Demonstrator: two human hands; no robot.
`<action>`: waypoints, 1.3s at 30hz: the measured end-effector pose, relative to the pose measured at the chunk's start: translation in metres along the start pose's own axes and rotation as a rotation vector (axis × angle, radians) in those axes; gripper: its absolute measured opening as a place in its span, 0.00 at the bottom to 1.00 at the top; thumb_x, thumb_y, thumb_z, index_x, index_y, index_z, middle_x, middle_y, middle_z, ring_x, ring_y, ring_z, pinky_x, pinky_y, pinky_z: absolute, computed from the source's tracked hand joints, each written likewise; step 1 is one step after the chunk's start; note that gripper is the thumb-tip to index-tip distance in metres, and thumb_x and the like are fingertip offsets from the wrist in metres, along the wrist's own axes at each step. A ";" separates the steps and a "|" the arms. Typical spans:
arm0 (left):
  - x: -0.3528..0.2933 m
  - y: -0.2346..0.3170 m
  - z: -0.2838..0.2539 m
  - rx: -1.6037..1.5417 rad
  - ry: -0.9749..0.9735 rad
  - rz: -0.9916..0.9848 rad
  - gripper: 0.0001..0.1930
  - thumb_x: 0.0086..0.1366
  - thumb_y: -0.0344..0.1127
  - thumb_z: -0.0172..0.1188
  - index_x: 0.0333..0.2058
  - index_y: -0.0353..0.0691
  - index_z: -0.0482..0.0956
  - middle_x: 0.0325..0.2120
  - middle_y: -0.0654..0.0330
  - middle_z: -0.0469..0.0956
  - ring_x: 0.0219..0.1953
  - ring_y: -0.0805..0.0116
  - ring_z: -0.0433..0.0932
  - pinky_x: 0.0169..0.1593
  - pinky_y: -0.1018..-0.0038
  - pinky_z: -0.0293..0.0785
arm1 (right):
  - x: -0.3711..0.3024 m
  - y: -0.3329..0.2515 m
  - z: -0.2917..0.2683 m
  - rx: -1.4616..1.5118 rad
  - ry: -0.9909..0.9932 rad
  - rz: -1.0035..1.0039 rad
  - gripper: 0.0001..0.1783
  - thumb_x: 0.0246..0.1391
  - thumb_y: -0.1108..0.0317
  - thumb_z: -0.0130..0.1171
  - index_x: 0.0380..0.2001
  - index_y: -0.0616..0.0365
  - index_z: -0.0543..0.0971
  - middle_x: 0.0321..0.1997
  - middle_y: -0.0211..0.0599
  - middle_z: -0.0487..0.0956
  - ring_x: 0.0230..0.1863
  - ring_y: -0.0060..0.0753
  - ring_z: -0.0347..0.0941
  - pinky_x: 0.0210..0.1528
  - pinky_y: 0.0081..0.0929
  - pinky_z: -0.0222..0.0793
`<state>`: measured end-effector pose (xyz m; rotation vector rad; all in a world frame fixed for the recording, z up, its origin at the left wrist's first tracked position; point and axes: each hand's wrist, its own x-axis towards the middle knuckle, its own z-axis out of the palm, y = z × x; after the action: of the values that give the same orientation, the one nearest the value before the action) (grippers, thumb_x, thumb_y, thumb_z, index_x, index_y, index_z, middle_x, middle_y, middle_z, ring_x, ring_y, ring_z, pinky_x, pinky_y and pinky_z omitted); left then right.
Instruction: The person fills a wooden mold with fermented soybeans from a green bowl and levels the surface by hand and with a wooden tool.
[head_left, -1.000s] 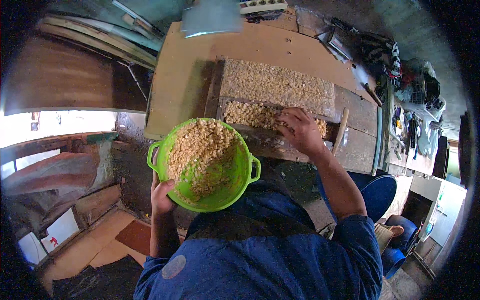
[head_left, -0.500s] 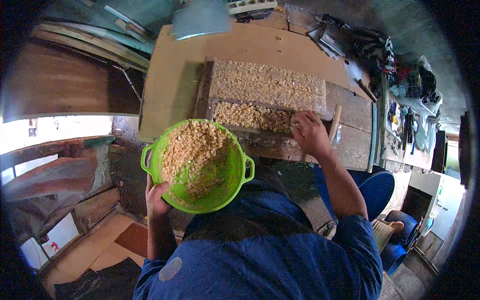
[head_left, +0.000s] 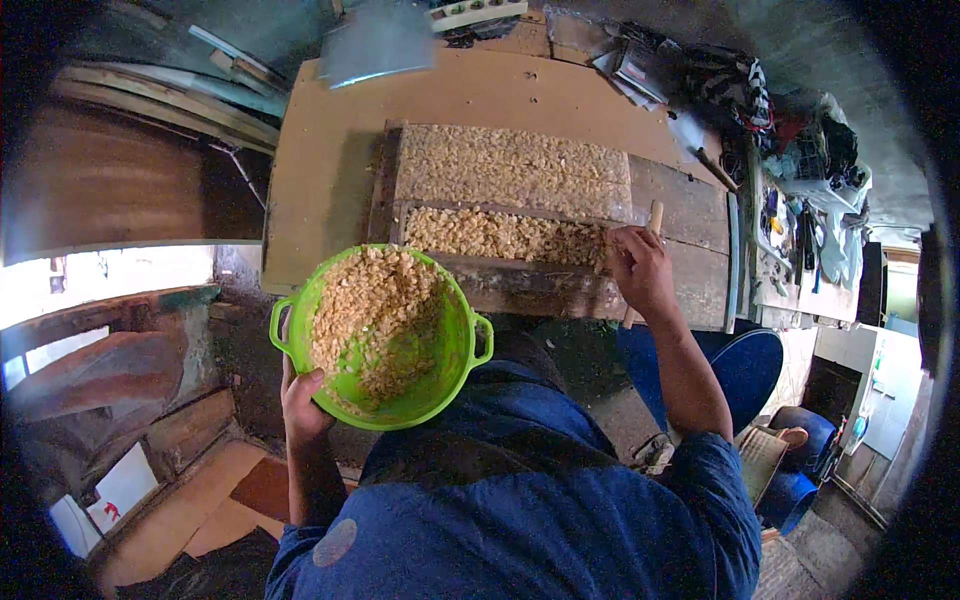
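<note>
My left hand (head_left: pixel 304 402) is closed on the left rim of a bright green two-handled bowl (head_left: pixel 458 372), its thumb over the edge. Pale split beans (head_left: pixel 365 300) lie heaped in the bowl, with green plastic showing at the lower right. My right hand (head_left: pixel 645 268) is at the right end of a narrow wooden mould (head_left: pixel 480 285), fingers curled down by the beans (head_left: pixel 510 236) filling it; whatever they hold is hidden. Just behind the mould lies a flat slab of beans under clear plastic (head_left: pixel 515 165). A wooden stick (head_left: pixel 656 215) lies beside my right hand, partly covered.
The mould rests on a wooden worktable (head_left: pixel 330 120). Clear plastic sheets (head_left: pixel 378 50) and a power strip (head_left: pixel 478 12) lie at its far edge. A crowded shelf (head_left: pixel 810 220) stands at the right, and a blue round-topped thing (head_left: pixel 735 370) is below the table's right end.
My right hand has moved right along the mould to its end, and beans show where it was. My left hand still holds the bowl. The whole view has shifted slightly.
</note>
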<state>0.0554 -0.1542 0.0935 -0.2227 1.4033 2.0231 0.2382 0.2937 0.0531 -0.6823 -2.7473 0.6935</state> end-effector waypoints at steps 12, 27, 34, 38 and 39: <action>-0.001 -0.003 -0.004 -0.011 -0.022 0.082 0.43 0.50 0.31 0.56 0.68 0.36 0.55 0.61 0.46 0.67 0.60 0.46 0.71 0.61 0.52 0.71 | 0.039 -0.067 0.063 -0.100 -0.004 -0.203 0.18 0.52 0.74 0.55 0.47 0.53 0.80 0.51 0.40 0.76 0.54 0.50 0.68 0.58 0.46 0.65; 0.007 -0.018 -0.062 0.052 0.016 0.064 0.49 0.48 0.27 0.59 0.71 0.39 0.47 0.63 0.45 0.64 0.61 0.47 0.70 0.61 0.52 0.70 | 0.066 -0.138 0.116 -0.044 -0.089 -0.355 0.21 0.52 0.71 0.55 0.51 0.49 0.79 0.56 0.39 0.73 0.59 0.51 0.65 0.61 0.50 0.62; 0.011 -0.018 -0.073 0.031 0.047 0.050 0.49 0.48 0.24 0.56 0.71 0.39 0.46 0.63 0.46 0.64 0.61 0.47 0.70 0.61 0.53 0.71 | 0.071 -0.158 0.132 -0.063 -0.145 -0.419 0.22 0.49 0.71 0.56 0.50 0.46 0.79 0.56 0.37 0.73 0.59 0.50 0.66 0.60 0.51 0.63; 0.012 -0.019 -0.084 0.045 0.066 0.034 0.50 0.47 0.26 0.57 0.71 0.39 0.46 0.64 0.46 0.63 0.62 0.47 0.68 0.62 0.53 0.70 | 0.074 -0.161 0.136 -0.035 -0.168 -0.499 0.21 0.47 0.73 0.56 0.47 0.47 0.79 0.56 0.37 0.73 0.58 0.50 0.66 0.59 0.52 0.64; 0.012 -0.018 -0.087 0.087 0.133 -0.041 0.50 0.47 0.27 0.57 0.71 0.38 0.47 0.64 0.46 0.63 0.63 0.47 0.68 0.62 0.53 0.70 | 0.073 -0.161 0.136 -0.046 -0.158 -0.516 0.20 0.47 0.73 0.56 0.46 0.48 0.79 0.55 0.38 0.73 0.58 0.49 0.66 0.59 0.52 0.64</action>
<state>0.0379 -0.2225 0.0380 -0.3507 1.5525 1.9391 0.0696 0.1509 0.0228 0.0900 -2.8997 0.5820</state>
